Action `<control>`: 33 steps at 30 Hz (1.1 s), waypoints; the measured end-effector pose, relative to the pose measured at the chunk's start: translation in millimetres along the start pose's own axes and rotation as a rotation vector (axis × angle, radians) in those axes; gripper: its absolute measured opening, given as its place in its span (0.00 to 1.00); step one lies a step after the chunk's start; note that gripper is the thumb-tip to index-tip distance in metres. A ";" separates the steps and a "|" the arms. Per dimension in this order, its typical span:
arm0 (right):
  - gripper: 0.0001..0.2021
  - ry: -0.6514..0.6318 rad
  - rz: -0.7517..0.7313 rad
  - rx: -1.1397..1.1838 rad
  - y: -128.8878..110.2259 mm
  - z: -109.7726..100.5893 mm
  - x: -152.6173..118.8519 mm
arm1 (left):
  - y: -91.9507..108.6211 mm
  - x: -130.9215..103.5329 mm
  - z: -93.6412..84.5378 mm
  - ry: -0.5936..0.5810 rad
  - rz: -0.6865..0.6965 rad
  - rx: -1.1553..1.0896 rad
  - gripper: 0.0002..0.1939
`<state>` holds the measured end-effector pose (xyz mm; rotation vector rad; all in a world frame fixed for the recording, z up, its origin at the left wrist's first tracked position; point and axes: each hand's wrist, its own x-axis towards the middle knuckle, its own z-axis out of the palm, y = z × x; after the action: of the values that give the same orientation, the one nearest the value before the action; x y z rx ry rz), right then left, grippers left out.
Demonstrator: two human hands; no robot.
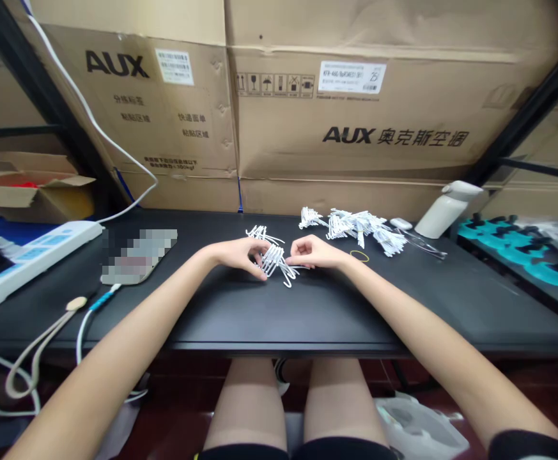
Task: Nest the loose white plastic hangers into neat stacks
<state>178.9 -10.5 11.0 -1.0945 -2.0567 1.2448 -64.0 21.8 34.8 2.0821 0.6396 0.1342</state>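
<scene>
A small bunch of white hooks (273, 257) with curved ends lies at the middle of the black table (279, 313). My left hand (243, 253) is curled around its left side, thumb below and fingers above. My right hand (317, 252) pinches at the bunch's right end with thumb and index finger; whether one hook or several is in that pinch is too small to tell. Just behind my left hand rest a few more white hooks (258, 232). Farther back on the right are a small cluster (310, 218) and a larger pile (362, 227) of the same hooks.
A yellow rubber band (359, 256), glasses (425, 246) and a white bottle (448, 209) are on the right, with teal parts (513, 246) beyond. At left are a pixelated phone-like device (139, 257), its cable and a power strip (43, 259). Large cartons (279, 147) wall the back.
</scene>
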 end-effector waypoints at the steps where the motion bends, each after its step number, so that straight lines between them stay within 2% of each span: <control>1: 0.19 -0.024 0.019 -0.006 -0.9 -1.4 -1.0 | 0.3 0.0 0.2 0.002 -0.003 0.001 0.25; 9: 0.16 -0.232 0.052 -0.094 1.1 -19.2 -7.9 | -2.2 0.9 -0.5 0.007 0.005 0.005 0.23; 13: 0.14 -0.266 0.045 -0.075 1.0 -21.7 -9.1 | -5.8 -0.3 -3.3 0.019 -0.024 -0.033 0.29; 17: 0.13 -0.269 0.054 0.019 -0.3 -20.8 -9.4 | -9.5 -1.0 -5.7 0.001 0.000 -0.068 0.28; 22: 0.15 -0.199 0.061 0.136 1.4 -18.1 -7.7 | -13.9 -0.3 -6.8 0.008 0.026 -0.069 0.30; 33: 0.16 -0.194 0.047 0.130 -0.9 -18.2 -8.3 | -11.4 0.1 -5.9 0.012 -0.016 -0.092 0.27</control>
<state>196.7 -8.8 20.1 -1.0018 -2.0645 1.5389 -70.3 31.2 28.8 1.9882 0.6452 0.1638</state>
